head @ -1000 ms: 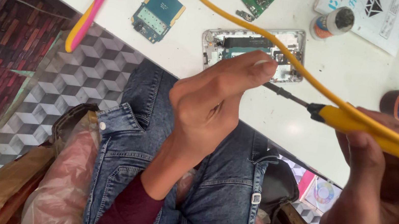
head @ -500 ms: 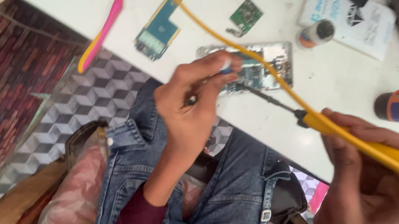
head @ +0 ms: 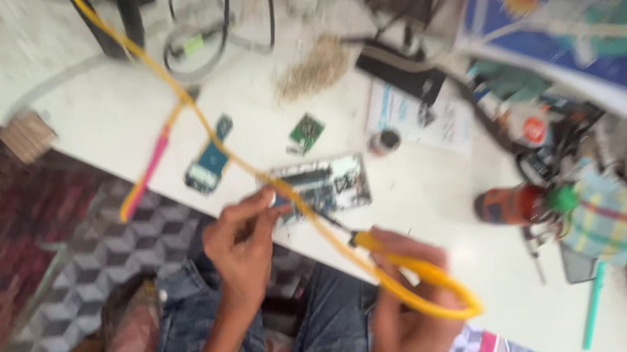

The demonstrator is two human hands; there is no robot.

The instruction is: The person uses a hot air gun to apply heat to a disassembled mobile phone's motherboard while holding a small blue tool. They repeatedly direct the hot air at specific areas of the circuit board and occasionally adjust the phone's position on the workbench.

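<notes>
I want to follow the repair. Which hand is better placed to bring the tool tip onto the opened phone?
Probably the right hand. It already holds the yellow iron, whose tip points at the opened phone. The left hand only rests fingertips at the phone's edge; blur hides finer detail.

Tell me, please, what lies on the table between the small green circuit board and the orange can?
In the head view, a small round pot and a white printed sheet lie between the green board and can.

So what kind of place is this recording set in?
Most likely a small electronics repair bench. The right hand holds a yellow soldering iron to an opened device that the left hand steadies, with loose circuit boards and tangled cables across the white table.
</notes>
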